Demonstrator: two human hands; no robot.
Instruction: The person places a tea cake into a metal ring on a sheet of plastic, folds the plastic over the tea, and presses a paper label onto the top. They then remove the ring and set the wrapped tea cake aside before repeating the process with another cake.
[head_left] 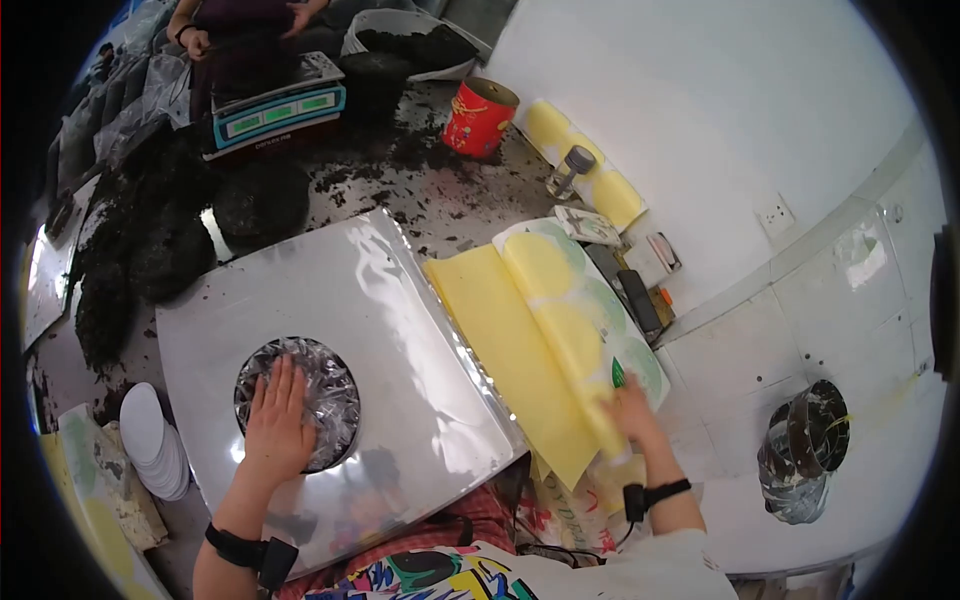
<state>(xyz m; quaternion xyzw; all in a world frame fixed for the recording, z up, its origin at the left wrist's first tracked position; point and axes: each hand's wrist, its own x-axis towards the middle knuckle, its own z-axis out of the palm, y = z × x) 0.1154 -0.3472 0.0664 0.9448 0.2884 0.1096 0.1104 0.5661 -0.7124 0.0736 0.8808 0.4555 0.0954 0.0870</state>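
My left hand (278,425) lies flat, fingers stretched out together, on crinkled clear plastic film (335,400) that fills a round opening in a shiny metal sheet-topped box (410,350). Dark material shows faintly under the film. On the right, my right hand (630,408) is at the near end of a printed paper roll (560,310) with yellow and green patterns. Its fingers are smeared, so whether they grip the paper cannot be made out. A plain yellow stretch of the paper (500,350) lies unrolled beside the metal box.
White round discs (150,440) are stacked at left. Dark loose leaves and pressed round cakes (262,205) cover the far table, with a digital scale (280,115), a red canister (481,118) and a white leaf-filled tub (410,45). Another person's hand (195,42) is behind the scale.
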